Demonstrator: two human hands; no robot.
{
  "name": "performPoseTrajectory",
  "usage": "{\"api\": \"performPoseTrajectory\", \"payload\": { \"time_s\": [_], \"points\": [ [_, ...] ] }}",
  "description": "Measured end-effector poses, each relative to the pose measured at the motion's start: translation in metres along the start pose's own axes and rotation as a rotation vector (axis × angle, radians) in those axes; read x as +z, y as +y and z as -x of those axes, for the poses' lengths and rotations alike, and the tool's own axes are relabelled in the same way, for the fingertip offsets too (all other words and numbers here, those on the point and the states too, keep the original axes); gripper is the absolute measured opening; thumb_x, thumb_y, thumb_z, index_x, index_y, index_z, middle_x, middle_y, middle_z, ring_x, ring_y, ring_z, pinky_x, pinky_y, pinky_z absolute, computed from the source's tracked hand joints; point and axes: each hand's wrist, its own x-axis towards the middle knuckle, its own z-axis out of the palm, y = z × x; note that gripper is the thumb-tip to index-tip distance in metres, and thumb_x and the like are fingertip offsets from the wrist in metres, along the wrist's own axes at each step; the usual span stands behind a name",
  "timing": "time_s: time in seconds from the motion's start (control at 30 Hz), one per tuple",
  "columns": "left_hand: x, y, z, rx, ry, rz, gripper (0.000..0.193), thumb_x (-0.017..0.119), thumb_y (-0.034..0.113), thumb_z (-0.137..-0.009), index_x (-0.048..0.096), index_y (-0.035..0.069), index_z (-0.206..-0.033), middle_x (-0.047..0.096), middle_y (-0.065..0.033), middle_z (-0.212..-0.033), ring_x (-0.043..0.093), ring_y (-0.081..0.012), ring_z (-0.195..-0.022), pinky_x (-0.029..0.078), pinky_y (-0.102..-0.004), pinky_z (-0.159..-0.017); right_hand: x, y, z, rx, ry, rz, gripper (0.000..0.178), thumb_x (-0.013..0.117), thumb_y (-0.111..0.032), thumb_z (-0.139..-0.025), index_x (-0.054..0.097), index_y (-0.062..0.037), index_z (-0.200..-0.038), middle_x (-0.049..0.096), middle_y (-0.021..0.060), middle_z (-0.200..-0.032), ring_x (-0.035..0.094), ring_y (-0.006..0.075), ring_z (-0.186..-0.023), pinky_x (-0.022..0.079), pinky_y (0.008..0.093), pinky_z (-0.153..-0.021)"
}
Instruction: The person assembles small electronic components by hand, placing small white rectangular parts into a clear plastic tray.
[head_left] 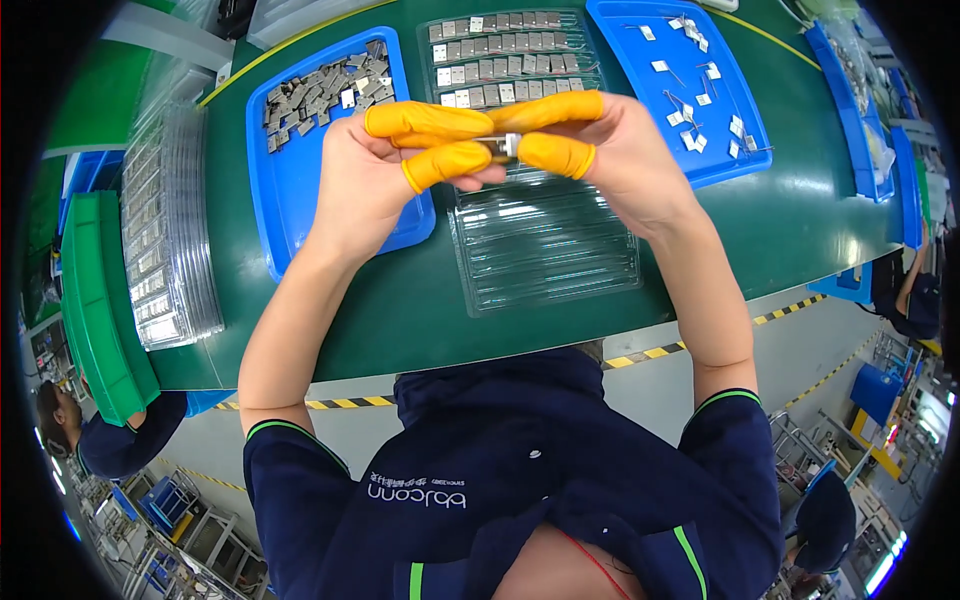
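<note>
Both hands meet above a clear plastic blister tray [545,250], yellow finger cots on their thumbs and fingers. Between my left hand [375,180] and my right hand [630,165] is a small USB connector [502,146], silver with a white end at the right. My left thumb and fingers pinch its silver side; my right thumb and fingers close on the white end. Fingertips hide part of it. Rows of silver connectors [500,68] fill the far part of the blister tray, while its near part shows bare ribbed grooves.
At left, a blue tray [285,225] holds a heap of metal connector shells [325,95]. A blue tray [640,95] at right holds scattered small white pieces with wires [688,115]. Stacked clear trays [170,230] and a green bin [95,300] stand far left. Other people work nearby.
</note>
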Motion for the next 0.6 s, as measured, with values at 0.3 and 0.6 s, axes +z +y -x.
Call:
{"api": "performPoseTrajectory", "payload": {
  "time_s": [0.3, 0.6],
  "points": [
    [0.003, -0.003, -0.001, -0.069, 0.002, -0.072, 0.021, 0.063, -0.001, -0.078, 0.060, -0.009, -0.097, 0.064, -0.0188, -0.088, 0.066, -0.0251, -0.075, 0.056, -0.0287, -0.066, 0.009, 0.016, 0.001, -0.164, 0.151, 0.275, 0.021, 0.070, -0.004, -0.073, 0.067, 0.0002, -0.093, 0.066, 0.0060, -0.086, 0.060, 0.0104, -0.080, 0.047, 0.0223, -0.074],
    [0.000, 0.001, -0.002, 0.051, 0.098, -0.293, 0.028, 0.052, 0.009, -0.088, 0.051, -0.003, -0.114, 0.055, -0.0155, -0.116, 0.058, -0.0236, -0.103, 0.049, -0.0295, -0.083, -0.011, -0.002, -0.008, -0.467, 0.301, 0.772, 0.014, 0.070, -0.012, -0.073, 0.069, -0.0051, -0.085, 0.067, 0.0046, -0.083, 0.060, 0.0152, -0.079, 0.041, 0.0304, -0.085]
  ]
}}
